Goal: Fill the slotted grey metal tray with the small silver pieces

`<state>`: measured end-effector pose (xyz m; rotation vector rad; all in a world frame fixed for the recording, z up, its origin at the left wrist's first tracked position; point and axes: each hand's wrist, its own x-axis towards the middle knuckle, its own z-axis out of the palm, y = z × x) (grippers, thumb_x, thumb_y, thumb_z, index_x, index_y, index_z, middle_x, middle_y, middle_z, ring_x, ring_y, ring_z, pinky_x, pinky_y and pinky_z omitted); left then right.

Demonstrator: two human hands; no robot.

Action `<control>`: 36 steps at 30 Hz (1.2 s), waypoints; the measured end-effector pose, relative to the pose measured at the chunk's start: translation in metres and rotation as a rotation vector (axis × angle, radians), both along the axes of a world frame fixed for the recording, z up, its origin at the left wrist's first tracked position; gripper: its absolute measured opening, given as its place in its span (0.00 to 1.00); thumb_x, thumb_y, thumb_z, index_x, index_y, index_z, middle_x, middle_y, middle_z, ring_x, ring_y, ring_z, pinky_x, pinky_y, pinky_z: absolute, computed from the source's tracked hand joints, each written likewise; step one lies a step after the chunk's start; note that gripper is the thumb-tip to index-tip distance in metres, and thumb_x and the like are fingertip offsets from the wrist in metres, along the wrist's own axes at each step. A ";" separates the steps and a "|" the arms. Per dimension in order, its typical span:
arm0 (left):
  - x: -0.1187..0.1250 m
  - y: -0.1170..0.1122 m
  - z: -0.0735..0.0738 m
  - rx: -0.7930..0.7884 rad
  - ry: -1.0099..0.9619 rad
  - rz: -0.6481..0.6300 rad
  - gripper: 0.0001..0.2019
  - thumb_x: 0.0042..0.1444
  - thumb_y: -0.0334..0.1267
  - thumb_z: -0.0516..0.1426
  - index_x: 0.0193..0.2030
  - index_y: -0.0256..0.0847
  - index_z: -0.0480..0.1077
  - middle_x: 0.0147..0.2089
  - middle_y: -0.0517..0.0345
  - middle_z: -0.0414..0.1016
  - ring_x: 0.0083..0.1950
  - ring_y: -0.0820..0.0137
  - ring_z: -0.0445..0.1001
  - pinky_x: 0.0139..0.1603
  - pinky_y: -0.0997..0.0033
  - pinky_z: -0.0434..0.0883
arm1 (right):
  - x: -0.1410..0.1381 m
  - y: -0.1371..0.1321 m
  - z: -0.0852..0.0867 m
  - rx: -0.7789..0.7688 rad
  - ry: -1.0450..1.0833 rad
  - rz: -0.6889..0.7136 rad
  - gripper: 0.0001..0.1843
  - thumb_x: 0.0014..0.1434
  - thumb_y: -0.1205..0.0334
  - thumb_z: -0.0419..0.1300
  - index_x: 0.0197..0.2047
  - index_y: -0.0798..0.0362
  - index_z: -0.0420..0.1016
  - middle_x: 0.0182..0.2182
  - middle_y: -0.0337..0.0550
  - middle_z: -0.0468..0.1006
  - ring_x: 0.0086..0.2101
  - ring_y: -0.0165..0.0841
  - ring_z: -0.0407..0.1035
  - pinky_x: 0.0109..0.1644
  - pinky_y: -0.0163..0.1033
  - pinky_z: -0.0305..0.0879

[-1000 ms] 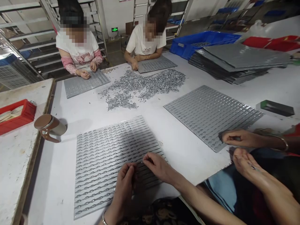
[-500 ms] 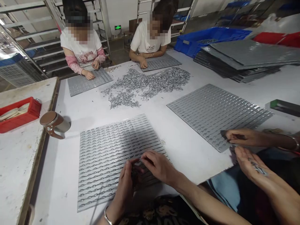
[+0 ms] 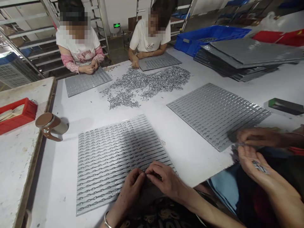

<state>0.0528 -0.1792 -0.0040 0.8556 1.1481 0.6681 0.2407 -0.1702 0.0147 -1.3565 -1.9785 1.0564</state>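
Observation:
A grey ridged board (image 3: 106, 158), set with rows of small oval metal pieces, lies flat on the white table before me. Over its near edge, my left hand (image 3: 131, 188) is closed, thumb against curled fingers. My right hand (image 3: 165, 182) pinches beside it, and the fingertips of both hands meet. Whatever sits between them is too small to make out. Beyond the board spreads a loose pile of small silvery oval pieces (image 3: 163, 79).
To my right, a co-worker's open palm (image 3: 254, 164) holds several metal pieces near another ridged board (image 3: 213, 114). Two people sit across the table with boards. A brown-lidded mug (image 3: 53, 125) stands left; stacked boards (image 3: 249, 53) and a blue crate (image 3: 187, 42) are at the back right.
My right hand has come down and nearer to me, and my left fingers have closed in to meet it. The neighbour's upper hand has drawn back from their board towards the open palm.

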 end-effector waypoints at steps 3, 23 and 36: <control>-0.003 0.004 0.000 0.045 0.035 -0.038 0.21 0.57 0.59 0.62 0.30 0.41 0.68 0.27 0.62 0.65 0.29 0.72 0.59 0.28 0.74 0.57 | 0.004 0.010 -0.008 -0.053 -0.001 -0.063 0.05 0.64 0.66 0.58 0.36 0.50 0.75 0.35 0.40 0.78 0.38 0.34 0.73 0.44 0.39 0.69; -0.011 0.001 -0.018 -0.015 0.046 0.014 0.25 0.56 0.65 0.59 0.30 0.42 0.64 0.23 0.66 0.61 0.23 0.75 0.55 0.22 0.75 0.51 | -0.006 0.035 -0.026 0.143 -0.461 0.055 0.09 0.68 0.68 0.55 0.40 0.52 0.76 0.38 0.43 0.75 0.38 0.33 0.72 0.43 0.36 0.65; -0.008 -0.004 -0.014 -0.032 0.036 -0.038 0.23 0.60 0.62 0.57 0.33 0.42 0.63 0.24 0.67 0.60 0.23 0.76 0.53 0.24 0.75 0.53 | 0.003 0.048 -0.028 0.340 -0.533 0.233 0.11 0.68 0.70 0.53 0.38 0.49 0.73 0.36 0.44 0.77 0.37 0.35 0.71 0.42 0.40 0.63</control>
